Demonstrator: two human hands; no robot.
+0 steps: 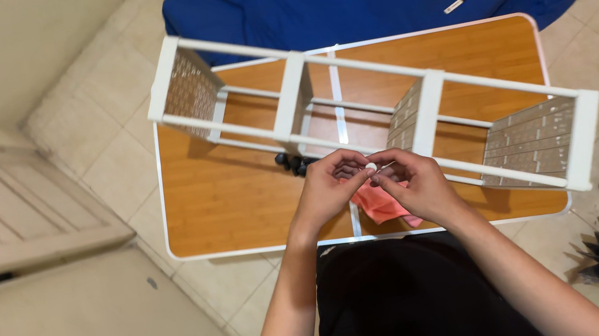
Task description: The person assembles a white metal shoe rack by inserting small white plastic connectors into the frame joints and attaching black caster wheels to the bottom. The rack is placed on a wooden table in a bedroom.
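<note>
A small white fitting (pixel 371 168) is pinched between the fingertips of the left hand (pixel 329 187) and right hand (pixel 416 184) beside the white rack (pixel 371 110) lying across the wooden table (pixel 223 198) (a fitting step, apparently), so careful alignment seems needed next.

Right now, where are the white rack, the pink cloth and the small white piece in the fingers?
white rack (pixel 431 100): head view, upright divider.
pink cloth (pixel 378 206): head view, fold below the hands.
small white piece (pixel 371 168): head view, round end.
</note>
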